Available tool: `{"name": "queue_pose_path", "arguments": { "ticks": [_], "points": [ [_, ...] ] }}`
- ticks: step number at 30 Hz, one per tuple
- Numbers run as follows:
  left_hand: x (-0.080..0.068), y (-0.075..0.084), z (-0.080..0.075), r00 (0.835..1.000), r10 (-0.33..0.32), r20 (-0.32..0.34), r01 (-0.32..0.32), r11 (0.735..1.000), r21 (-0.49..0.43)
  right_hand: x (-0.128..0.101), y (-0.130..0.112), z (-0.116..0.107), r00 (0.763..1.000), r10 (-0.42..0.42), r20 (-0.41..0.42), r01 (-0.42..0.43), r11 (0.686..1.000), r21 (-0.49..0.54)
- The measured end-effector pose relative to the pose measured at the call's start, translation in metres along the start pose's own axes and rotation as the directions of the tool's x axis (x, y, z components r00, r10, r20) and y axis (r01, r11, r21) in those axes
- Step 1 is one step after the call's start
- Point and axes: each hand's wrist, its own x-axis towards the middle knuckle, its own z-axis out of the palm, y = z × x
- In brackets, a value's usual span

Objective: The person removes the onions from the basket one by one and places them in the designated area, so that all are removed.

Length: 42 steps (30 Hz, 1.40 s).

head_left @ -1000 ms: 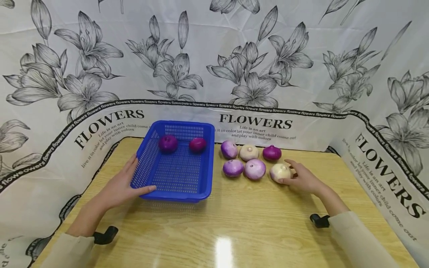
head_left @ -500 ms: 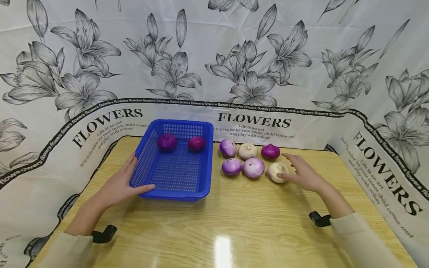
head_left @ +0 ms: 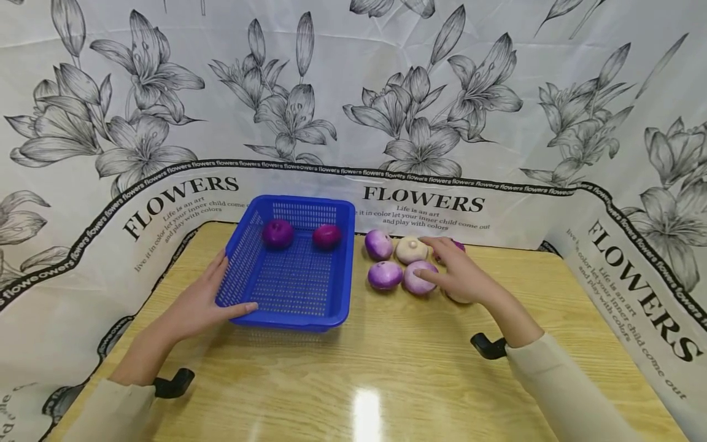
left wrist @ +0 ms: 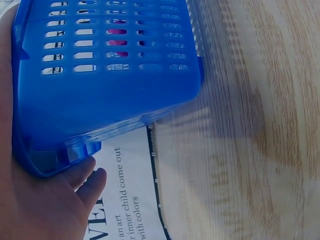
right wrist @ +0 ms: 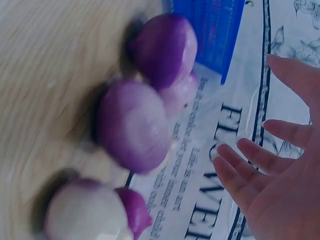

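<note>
- My right hand (head_left: 461,276) has left the pale onion (head_left: 458,297) at the near right of the group and swung left and farther back.
- It's now over the onions, fingers spread, hovering above the pink-purple onion (head_left: 417,277) and hiding most of the dark purple onion (head_left: 457,245) at the back.
- The pale onion I was touching is now mostly covered by my wrist.
- My right sleeve (head_left: 558,387) has come in towards the middle of the worktop (head_left: 386,368).

R hand (head_left: 464,279) hides 2 onions (head_left: 458,297) — mostly.
</note>
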Motion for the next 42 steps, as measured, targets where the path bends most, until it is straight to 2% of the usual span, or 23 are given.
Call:
{"name": "queue_pose_path", "arguments": {
  "ticks": [4,14,21,32,36,42],
  "points": [
    [0.001,0.0,-0.002,1.0,0.008,-0.006,-0.008,1.0,0.004,0.018,-0.015,0.009,1.0,-0.002,0.009,0.002,0.998,0.055],
    [-0.001,-0.002,0.003,1.0,0.015,-0.019,-0.015,1.0,-0.005,0.058,-0.042,0.033,0.995,-0.097,0.032,0.096,0.995,0.038],
    [-0.001,-0.002,0.002,1.0,-0.005,-0.007,0.005,1.0,0.003,0.085,-0.059,0.046,0.989,-0.141,0.047,0.143,0.989,-0.026],
    [0.0,-0.005,-0.001,1.0,-0.001,-0.011,0.001,1.0,0.0,0.144,-0.087,0.075,0.976,-0.183,0.119,0.199,0.969,-0.144],
    [-0.001,-0.005,-0.001,1.0,-0.005,-0.012,0.005,1.0,0.006,0.162,-0.088,0.091,0.977,-0.16,0.143,0.185,0.965,-0.188],
    [0.001,-0.005,0.002,1.0,0.004,-0.017,-0.004,1.0,0.004,0.176,-0.085,0.107,0.989,-0.066,0.136,0.109,0.934,-0.339]
  ]
}}
